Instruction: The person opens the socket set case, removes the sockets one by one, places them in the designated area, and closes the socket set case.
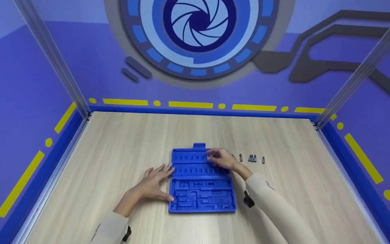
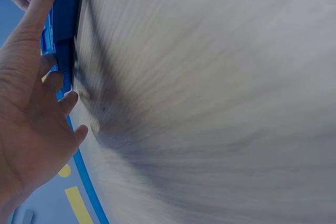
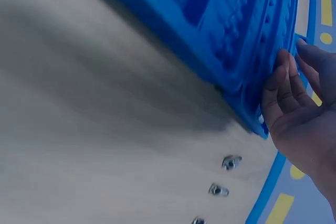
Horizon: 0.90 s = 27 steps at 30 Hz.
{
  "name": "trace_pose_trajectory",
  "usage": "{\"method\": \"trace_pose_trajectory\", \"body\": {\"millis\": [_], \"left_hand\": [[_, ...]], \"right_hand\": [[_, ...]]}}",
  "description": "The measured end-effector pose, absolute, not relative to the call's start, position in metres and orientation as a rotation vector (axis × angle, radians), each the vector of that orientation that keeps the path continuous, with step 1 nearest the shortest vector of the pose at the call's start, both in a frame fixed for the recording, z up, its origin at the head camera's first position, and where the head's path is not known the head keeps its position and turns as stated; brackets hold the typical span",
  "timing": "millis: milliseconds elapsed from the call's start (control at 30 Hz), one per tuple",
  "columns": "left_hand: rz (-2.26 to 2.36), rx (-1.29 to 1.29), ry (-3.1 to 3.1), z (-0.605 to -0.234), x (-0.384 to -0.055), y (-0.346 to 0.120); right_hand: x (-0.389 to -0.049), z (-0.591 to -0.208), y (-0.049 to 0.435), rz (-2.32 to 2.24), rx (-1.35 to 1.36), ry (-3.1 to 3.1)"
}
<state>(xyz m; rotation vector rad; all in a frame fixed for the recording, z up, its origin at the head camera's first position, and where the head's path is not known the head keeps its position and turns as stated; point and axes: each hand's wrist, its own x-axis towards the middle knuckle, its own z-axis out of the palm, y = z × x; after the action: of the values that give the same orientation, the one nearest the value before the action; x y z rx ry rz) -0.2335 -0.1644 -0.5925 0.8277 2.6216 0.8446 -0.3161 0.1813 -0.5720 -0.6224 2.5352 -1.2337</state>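
Work area: a wood-grain table (image 1: 124, 142) enclosed by a purple printed back wall (image 1: 80, 44) and side panels. At the grip, the right hand (image 1: 222, 158) is over the right part of the case's upper half (image 1: 188, 157), thumb and fingers bent close together at the slots; whether a piece sits between the fingertips cannot be told. The left hand (image 1: 151, 185) is spread, its fingertips and thumb at the left edge of the case. The blue case (image 1: 198, 177) lies open and flat near the middle of the table, its molded lower half (image 1: 201, 200) toward the person. Small metal bits (image 1: 255, 158) lie on the table to the right of the upper half. Step in hand, as judged: seating a bit in an upper slot. The next move calls for lining up the fingertips with that slot while the left hand steadies the case.
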Motion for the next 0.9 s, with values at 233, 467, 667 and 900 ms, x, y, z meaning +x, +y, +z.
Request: {"method": "trace_pose_trajectory", "body": {"millis": [233,467,667,900], "left_hand": [[0.831,0.856,2.633,-0.594,-0.235,-0.165],[0.842,0.859,2.631,-0.595,-0.234,-0.165],[0.842,0.857,2.637,-0.594,-0.234,-0.164],[0.836,0.85,2.629,-0.593,-0.234,-0.165]], "right_hand": [[-0.325,-0.578,0.163,-1.097,-0.381,2.672],[-0.33,-0.582,0.156,-1.065,-0.274,2.729],[-0.332,-0.579,0.156,-1.108,-0.221,2.679],[-0.332,-0.573,0.161,-1.049,-0.201,2.653]]}}
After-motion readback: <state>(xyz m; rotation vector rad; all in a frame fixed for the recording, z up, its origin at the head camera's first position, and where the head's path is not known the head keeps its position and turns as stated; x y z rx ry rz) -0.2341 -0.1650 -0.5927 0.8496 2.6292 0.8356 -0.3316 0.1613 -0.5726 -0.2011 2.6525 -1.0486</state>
